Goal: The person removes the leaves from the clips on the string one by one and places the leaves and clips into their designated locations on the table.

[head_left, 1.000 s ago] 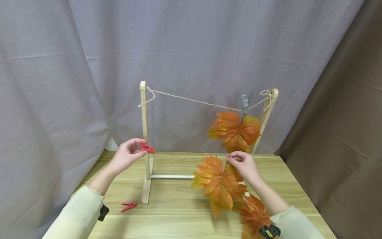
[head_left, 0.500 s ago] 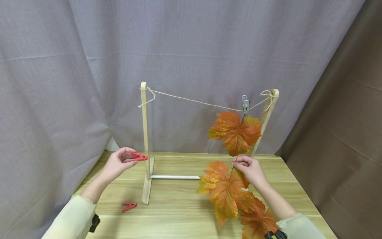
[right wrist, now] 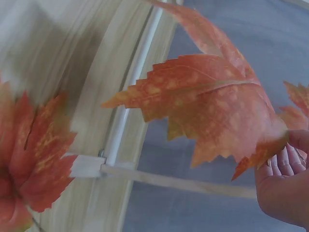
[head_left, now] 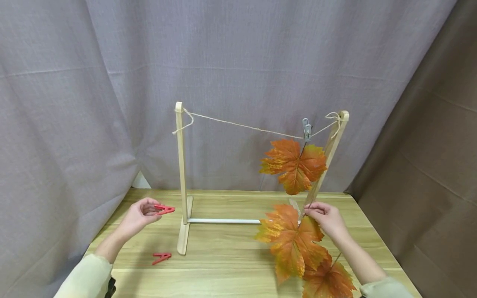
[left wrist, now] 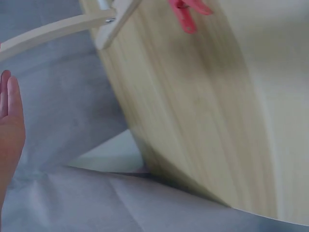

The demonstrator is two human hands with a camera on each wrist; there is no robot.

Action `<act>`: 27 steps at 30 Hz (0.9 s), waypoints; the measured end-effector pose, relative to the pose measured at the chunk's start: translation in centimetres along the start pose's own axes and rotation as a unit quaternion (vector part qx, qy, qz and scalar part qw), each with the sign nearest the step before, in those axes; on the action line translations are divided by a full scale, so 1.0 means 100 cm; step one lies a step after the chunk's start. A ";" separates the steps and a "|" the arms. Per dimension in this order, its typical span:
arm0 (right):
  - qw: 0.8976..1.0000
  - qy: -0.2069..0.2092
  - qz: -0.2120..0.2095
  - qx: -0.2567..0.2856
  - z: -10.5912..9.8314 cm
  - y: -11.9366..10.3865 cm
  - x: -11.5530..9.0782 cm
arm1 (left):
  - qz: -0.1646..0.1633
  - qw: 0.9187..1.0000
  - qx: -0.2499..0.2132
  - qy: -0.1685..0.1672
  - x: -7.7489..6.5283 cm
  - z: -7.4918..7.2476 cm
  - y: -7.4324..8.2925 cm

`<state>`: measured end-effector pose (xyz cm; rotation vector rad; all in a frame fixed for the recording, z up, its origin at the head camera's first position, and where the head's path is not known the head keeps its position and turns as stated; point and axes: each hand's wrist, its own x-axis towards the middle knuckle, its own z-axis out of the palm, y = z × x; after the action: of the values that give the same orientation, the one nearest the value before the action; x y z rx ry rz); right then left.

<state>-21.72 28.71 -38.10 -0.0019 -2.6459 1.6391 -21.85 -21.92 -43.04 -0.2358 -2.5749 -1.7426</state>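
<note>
I have the left hand [head_left: 136, 218] pinching 1 red clothespin [head_left: 165, 209] between thumb and fingers, in front of the grey curtain [head_left: 238, 54] and just left of the stand's left post [head_left: 181, 165]. The right hand [head_left: 328, 219] grips the stem of the held leaf [head_left: 296, 240], orange with yellow edges, near the right post [head_left: 328, 151]; its blade spreads below the fingers (my right wrist view makes the exact pinch hard to read). Higher up I see the hanging leaf [head_left: 294, 169] under a grey clip [head_left: 307, 130] on the string [head_left: 246, 127], which runs between the 2 posts. A 3rd leaf [head_left: 329, 279] shows partly behind the held leaf. The other red clothespin [head_left: 161, 258] lies on the wooden table [head_left: 223, 265], nearer to me than the white bar [head_left: 223, 221].
</note>
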 end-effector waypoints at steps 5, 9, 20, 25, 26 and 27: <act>1.000 0.000 0.016 -0.008 -0.011 0.012 -0.004 | -0.008 1.000 0.007 0.000 -0.003 -0.001 -0.011; 0.999 -0.001 0.033 -0.020 -0.020 0.022 -0.008 | -0.025 1.000 0.004 -0.004 -0.005 -0.001 -0.022; 0.996 -0.011 0.067 -0.061 -0.042 0.057 -0.012 | -0.082 0.997 0.005 -0.012 -0.015 0.001 -0.055; 0.993 -0.018 0.094 -0.071 -0.050 0.069 -0.014 | -0.095 0.995 0.006 -0.003 -0.018 0.004 -0.069; 0.993 -0.019 0.100 -0.066 -0.051 0.072 -0.014 | -0.096 0.995 0.009 -0.003 -0.019 0.005 -0.071; 0.992 -0.020 0.104 -0.065 -0.052 0.074 -0.014 | -0.100 0.995 0.009 0.000 -0.019 0.005 -0.073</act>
<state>-20.28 36.63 -42.43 -0.2607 -2.8624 1.5295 -20.93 -24.30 -50.14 0.0235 -2.6950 -1.7755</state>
